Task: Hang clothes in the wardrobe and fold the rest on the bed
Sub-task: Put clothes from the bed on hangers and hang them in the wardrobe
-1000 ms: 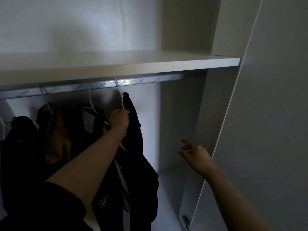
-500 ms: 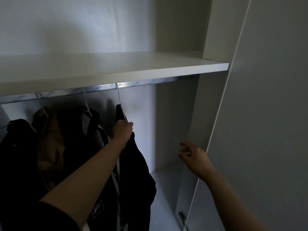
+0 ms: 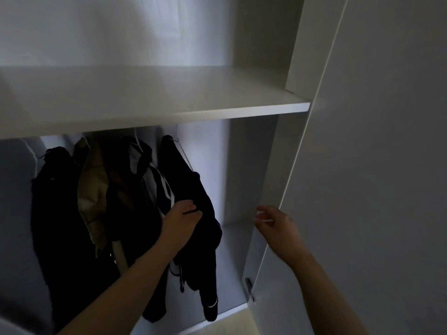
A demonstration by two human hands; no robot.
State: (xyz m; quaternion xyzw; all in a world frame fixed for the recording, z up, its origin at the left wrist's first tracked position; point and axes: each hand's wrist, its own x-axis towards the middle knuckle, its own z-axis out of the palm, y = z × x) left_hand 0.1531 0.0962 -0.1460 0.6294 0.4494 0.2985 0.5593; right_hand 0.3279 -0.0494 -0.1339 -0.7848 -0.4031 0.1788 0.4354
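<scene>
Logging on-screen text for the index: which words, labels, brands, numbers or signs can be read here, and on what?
None can be read.
The jacket at the left hand shows only white stripes, no legible label.
The shelf, door and other clothes show no text in this dim view.

The person shows as two bare arms, dim in shadow: left forearm and left hand, right forearm and right hand, uncovered from fingers to the lower edge.
</scene>
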